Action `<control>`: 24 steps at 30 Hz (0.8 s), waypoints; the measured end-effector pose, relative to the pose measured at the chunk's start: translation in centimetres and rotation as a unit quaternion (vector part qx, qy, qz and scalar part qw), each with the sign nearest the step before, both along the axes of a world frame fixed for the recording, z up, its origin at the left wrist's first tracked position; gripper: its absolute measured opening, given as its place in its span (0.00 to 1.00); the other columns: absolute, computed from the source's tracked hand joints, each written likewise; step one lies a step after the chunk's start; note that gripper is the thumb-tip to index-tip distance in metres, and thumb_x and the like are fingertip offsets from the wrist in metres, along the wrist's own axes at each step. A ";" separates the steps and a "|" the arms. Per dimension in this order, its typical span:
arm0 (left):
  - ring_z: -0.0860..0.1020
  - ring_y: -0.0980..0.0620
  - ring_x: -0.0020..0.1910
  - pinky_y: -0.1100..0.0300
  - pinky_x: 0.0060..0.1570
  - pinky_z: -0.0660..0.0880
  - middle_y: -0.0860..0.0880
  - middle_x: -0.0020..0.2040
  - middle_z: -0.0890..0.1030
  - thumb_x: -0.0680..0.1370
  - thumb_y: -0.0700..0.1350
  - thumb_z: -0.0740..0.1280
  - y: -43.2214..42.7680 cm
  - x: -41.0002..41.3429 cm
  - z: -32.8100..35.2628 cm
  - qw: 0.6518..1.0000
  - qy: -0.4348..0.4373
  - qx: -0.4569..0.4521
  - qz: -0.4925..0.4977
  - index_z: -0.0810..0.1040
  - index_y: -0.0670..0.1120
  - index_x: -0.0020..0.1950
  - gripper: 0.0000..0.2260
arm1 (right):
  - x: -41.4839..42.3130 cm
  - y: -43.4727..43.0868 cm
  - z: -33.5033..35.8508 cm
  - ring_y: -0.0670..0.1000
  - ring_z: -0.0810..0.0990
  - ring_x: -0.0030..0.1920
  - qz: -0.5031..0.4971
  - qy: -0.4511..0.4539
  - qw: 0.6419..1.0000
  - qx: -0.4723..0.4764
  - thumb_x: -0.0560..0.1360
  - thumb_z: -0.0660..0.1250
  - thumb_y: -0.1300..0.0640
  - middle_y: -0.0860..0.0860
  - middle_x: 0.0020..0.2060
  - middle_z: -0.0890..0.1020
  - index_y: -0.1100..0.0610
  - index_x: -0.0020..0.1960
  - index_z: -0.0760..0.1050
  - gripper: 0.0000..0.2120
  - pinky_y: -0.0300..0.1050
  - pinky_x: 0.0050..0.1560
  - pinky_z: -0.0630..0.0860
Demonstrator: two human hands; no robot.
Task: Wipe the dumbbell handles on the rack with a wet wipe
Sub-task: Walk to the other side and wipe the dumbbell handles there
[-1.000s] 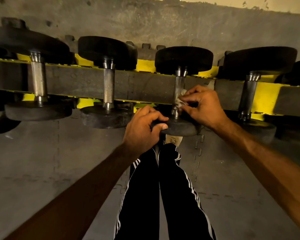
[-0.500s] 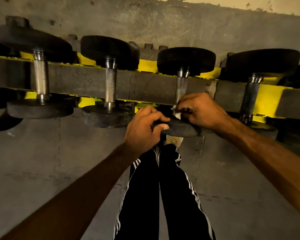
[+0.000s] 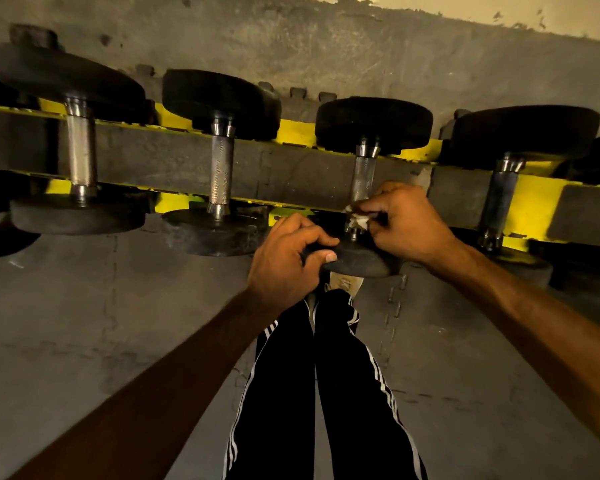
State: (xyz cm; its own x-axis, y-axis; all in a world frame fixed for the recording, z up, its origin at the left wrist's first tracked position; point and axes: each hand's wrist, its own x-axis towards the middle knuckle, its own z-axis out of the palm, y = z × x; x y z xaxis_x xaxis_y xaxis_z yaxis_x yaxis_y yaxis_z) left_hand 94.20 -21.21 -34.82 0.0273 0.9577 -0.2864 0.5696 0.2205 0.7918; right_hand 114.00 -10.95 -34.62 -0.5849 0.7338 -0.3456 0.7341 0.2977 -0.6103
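On the rack [image 3: 293,133], four dumbbell handles [image 3: 220,168].

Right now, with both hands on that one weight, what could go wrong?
Two risks. The left hand grips the near plate of the dumbbell, with the person's shoe just beneath it; pulled off the rack, it could land on that foot. The right hand pinches a small wad of wet wipe low on the handle, so the upper part may go unwiped.

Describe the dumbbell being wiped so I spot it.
On the yellow rack, find the third handle from the left. That dumbbell alone has the left hand gripping its near plate and the right hand pinching a white wipe against its handle.
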 end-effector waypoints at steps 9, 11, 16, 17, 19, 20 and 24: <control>0.76 0.50 0.52 0.49 0.51 0.76 0.53 0.48 0.78 0.72 0.47 0.72 0.1 0.0 0.0 1.000 0.003 -0.008 -0.004 0.85 0.50 0.50 0.08 | -0.8 -0.3 -0.9 0.56 0.79 0.47 -0.050 0.009 0.998 0.036 0.71 0.73 0.63 0.56 0.46 0.80 0.59 0.48 0.85 0.06 0.45 0.45 0.76; 0.76 0.51 0.51 0.49 0.51 0.75 0.53 0.47 0.78 0.72 0.47 0.72 0.1 0.0 0.0 1.000 -0.001 -0.007 -0.004 0.85 0.50 0.50 0.08 | -0.6 0.0 -1.2 0.56 0.78 0.50 -0.067 0.003 0.996 0.064 0.73 0.71 0.63 0.58 0.52 0.77 0.60 0.50 0.84 0.07 0.44 0.47 0.75; 0.76 0.51 0.51 0.49 0.51 0.75 0.53 0.47 0.78 0.72 0.46 0.72 0.1 -0.2 -0.1 1.000 0.000 -0.013 -0.008 0.85 0.49 0.50 0.08 | -0.4 1.0 -0.7 0.58 0.79 0.51 0.089 -0.037 0.994 0.048 0.74 0.69 0.65 0.58 0.54 0.77 0.60 0.52 0.83 0.08 0.48 0.48 0.78; 0.76 0.52 0.51 0.49 0.51 0.76 0.53 0.47 0.77 0.72 0.47 0.72 0.2 -0.2 -0.1 1.000 0.000 -0.015 -0.012 0.85 0.49 0.50 0.08 | -0.4 1.2 -0.6 0.57 0.79 0.50 0.161 -0.064 0.984 0.028 0.74 0.69 0.64 0.57 0.54 0.76 0.59 0.51 0.82 0.07 0.49 0.45 0.77; 0.76 0.52 0.51 0.48 0.51 0.76 0.53 0.47 0.77 0.72 0.47 0.72 0.3 -0.4 -0.2 1.000 0.002 -0.016 -0.014 0.85 0.49 0.50 0.08 | -0.7 2.1 -0.1 0.57 0.79 0.47 0.210 -0.087 0.974 0.015 0.73 0.69 0.63 0.56 0.52 0.76 0.59 0.48 0.82 0.05 0.46 0.40 0.72; 0.76 0.51 0.51 0.48 0.51 0.76 0.53 0.47 0.77 0.72 0.47 0.72 0.3 -0.5 -0.2 1.000 0.003 -0.014 -0.011 0.85 0.50 0.50 0.08 | -0.8 2.5 0.0 0.58 0.79 0.46 0.191 -0.081 0.978 0.025 0.72 0.70 0.64 0.57 0.51 0.77 0.59 0.47 0.82 0.05 0.44 0.40 0.70; 0.76 0.51 0.51 0.47 0.50 0.76 0.53 0.47 0.77 0.72 0.46 0.72 -0.1 -0.3 -0.1 1.000 0.000 -0.008 -0.005 0.85 0.50 0.50 0.08 | -2.1 2.3 0.3 0.59 0.78 0.49 0.122 -0.091 0.984 0.096 0.73 0.69 0.64 0.59 0.53 0.77 0.61 0.51 0.81 0.08 0.43 0.43 0.70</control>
State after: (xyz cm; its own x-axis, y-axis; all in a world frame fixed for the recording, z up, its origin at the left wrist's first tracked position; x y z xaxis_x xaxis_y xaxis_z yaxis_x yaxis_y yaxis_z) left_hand 93.94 -21.32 -34.95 0.0374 0.9527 -0.3016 0.5719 0.2271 0.7882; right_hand 111.87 -8.61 -34.32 -0.6932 0.6406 -0.3302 0.7182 0.5754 -0.3913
